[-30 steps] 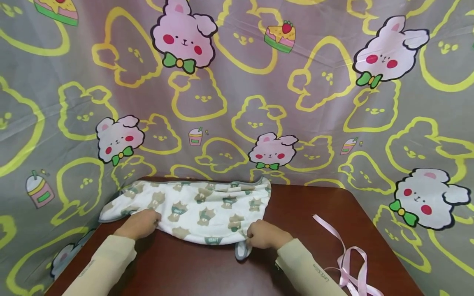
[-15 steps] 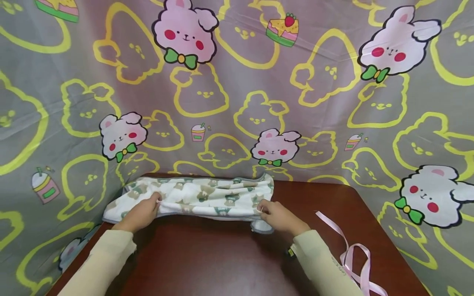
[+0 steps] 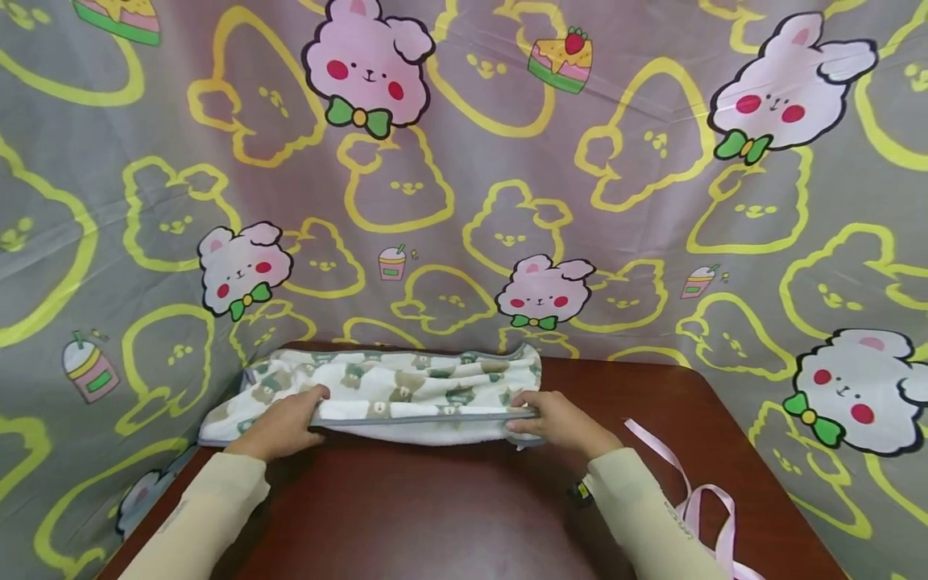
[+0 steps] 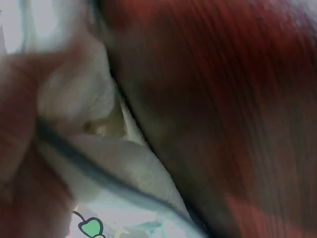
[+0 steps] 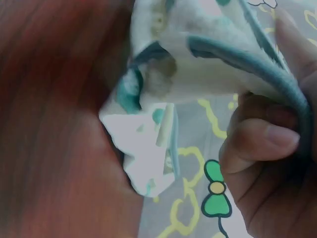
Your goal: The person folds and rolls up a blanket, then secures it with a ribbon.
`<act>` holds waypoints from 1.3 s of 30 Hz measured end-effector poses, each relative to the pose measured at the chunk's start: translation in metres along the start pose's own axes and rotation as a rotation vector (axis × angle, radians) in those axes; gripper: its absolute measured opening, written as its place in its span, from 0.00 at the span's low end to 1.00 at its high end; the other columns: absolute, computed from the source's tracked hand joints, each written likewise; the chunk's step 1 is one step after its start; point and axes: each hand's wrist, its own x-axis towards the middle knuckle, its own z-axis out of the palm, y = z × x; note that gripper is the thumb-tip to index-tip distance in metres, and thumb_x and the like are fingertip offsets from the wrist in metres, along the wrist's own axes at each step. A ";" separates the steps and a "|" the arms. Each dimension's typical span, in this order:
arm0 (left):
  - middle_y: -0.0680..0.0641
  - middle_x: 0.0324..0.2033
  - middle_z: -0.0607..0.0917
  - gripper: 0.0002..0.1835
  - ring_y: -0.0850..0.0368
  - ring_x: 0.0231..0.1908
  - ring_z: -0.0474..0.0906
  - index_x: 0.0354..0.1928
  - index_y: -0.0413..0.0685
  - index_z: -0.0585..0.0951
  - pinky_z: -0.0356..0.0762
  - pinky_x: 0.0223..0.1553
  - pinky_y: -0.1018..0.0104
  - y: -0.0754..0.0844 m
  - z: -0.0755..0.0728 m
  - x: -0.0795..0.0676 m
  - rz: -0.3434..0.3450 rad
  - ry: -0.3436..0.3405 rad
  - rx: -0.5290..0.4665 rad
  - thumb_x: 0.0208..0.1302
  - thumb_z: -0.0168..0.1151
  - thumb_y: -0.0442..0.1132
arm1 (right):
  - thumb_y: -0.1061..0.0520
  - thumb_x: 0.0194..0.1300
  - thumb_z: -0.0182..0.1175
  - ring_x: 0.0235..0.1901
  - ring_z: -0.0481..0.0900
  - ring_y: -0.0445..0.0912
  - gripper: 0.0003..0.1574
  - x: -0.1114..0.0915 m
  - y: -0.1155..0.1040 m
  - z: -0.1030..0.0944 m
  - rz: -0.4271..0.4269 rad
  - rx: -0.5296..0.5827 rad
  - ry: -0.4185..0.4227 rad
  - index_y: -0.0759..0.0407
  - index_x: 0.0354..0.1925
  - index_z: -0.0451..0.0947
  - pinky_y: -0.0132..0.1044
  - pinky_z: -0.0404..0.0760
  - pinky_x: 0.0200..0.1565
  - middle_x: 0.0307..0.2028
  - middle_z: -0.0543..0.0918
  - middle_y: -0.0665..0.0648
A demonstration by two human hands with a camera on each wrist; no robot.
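Observation:
A white cloth (image 3: 413,383) printed with brown and green bears, edged in grey binding, lies bunched along the far side of the table. My left hand (image 3: 286,423) pinches its near edge at the left. At the right end of that edge my right hand (image 3: 558,420) holds the cloth between thumb and fingers. The grey-bound edge is raised between the hands, showing a paler underside. In the right wrist view the binding (image 5: 237,57) runs into the right hand's grip. The left wrist view is blurred, with the cloth (image 4: 133,163) beside the left hand's fingers.
A pink ribbon (image 3: 656,443) lies loosely looped on the brown table (image 3: 428,499) at the right. Behind and beside the table hangs a grey curtain (image 3: 449,161) printed with rabbits. The cloth's far edge reaches close to the curtain.
Both hands have moved the cloth's near edge away from me, and the cloth now forms a narrower strip. The grey binding has turned up into view between the hands.

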 end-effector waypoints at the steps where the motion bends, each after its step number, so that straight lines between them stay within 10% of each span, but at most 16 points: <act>1: 0.44 0.38 0.81 0.27 0.45 0.38 0.79 0.51 0.44 0.72 0.75 0.39 0.46 -0.001 -0.001 -0.001 0.020 0.027 0.024 0.49 0.72 0.36 | 0.42 0.59 0.69 0.35 0.75 0.40 0.19 -0.001 0.000 -0.002 0.002 -0.016 -0.006 0.47 0.45 0.80 0.38 0.76 0.38 0.34 0.80 0.43; 12: 0.40 0.33 0.76 0.15 0.38 0.35 0.75 0.38 0.38 0.79 0.72 0.35 0.43 -0.022 -0.022 -0.022 0.066 0.238 0.198 0.44 0.65 0.22 | 0.55 0.51 0.76 0.29 0.75 0.40 0.15 -0.014 0.002 -0.034 0.034 -0.091 -0.055 0.46 0.37 0.83 0.37 0.76 0.33 0.29 0.80 0.40; 29: 0.45 0.25 0.78 0.09 0.48 0.28 0.74 0.32 0.41 0.79 0.70 0.30 0.47 -0.075 -0.037 -0.069 -0.213 -0.097 0.121 0.50 0.59 0.23 | 0.56 0.48 0.77 0.30 0.76 0.39 0.17 -0.055 0.029 -0.065 0.071 -0.144 -0.052 0.45 0.37 0.84 0.37 0.77 0.34 0.30 0.81 0.39; 39: 0.43 0.26 0.79 0.10 0.49 0.25 0.71 0.32 0.40 0.80 0.70 0.27 0.49 -0.088 -0.069 -0.082 -0.249 -0.040 0.045 0.49 0.56 0.22 | 0.54 0.47 0.77 0.28 0.75 0.37 0.16 -0.075 0.035 -0.084 0.018 -0.158 -0.019 0.44 0.36 0.84 0.35 0.75 0.31 0.26 0.81 0.37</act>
